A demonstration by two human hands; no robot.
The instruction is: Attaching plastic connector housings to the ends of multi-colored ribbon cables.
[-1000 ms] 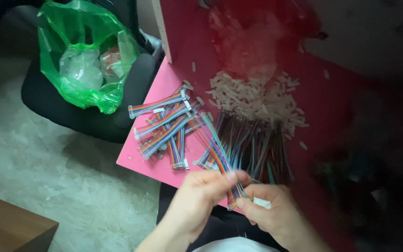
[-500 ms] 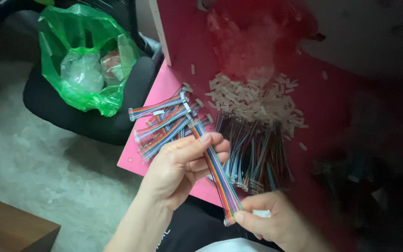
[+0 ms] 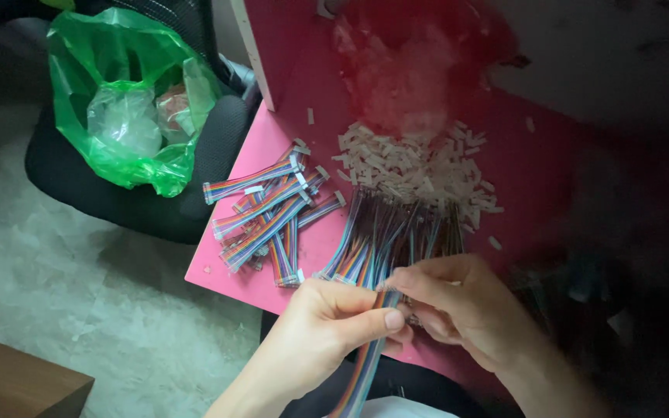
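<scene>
My left hand [image 3: 333,331] pinches a multicoloured ribbon cable [image 3: 359,379] between thumb and fingers; the cable hangs down toward my lap. My right hand [image 3: 458,306] meets it from the right, its fingertips closed on the upper end of the same cable. Just above both hands lies a spread row of loose ribbon cables [image 3: 396,236] on the pink table [image 3: 303,93]. A pile of finished cables with white connectors [image 3: 269,213] lies to the left near the table's corner.
A heap of small white connectors [image 3: 416,166] lies in the table's middle, below a red plastic bag [image 3: 420,54]. A black chair [image 3: 195,178] holding a green plastic bag [image 3: 129,101] stands left of the table. A brown box corner [image 3: 17,387] shows at bottom left.
My left hand slid up along the cable, then came back down. My right hand rose from the cable's lower end to meet the left, and the cable now hangs toward my lap.
</scene>
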